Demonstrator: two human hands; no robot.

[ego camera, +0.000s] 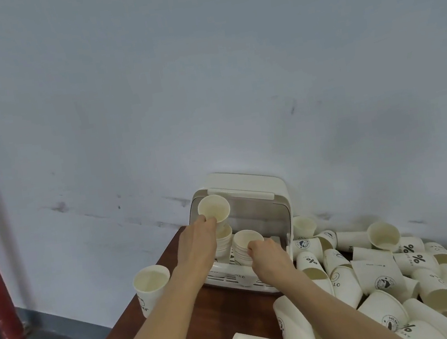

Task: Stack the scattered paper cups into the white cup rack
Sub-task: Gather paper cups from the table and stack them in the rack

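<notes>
A cream paper cup (214, 208) is held at its near rim by the left hand (198, 244), mouth up and tilted toward the camera, its long axis near upright and leaning slightly. It is poised just above a short stack of nested cups (224, 241) at the left of the white plastic cup rack (251, 191), whose lid is raised against the far wall. The rim is pinched by the left fingers (206, 220), the thumb being hidden. A second stack of ribbed cups (245, 248), mouth up in the rack's middle, is gripped at its near rim by the curled fingers (253, 247) of the right hand (269, 260).

For the step to go well, the held cup's base should be centred over the top mouth of the left stack, its axis brought in line, then pressed down straight; a skewed entry would probably jam or topple the stack.

A lone upright cup (151, 287) stands on the brown wooden bench (236, 308) at the left. At the right, a heap of scattered printed cups (404, 281) lies mostly on its sides.
</notes>
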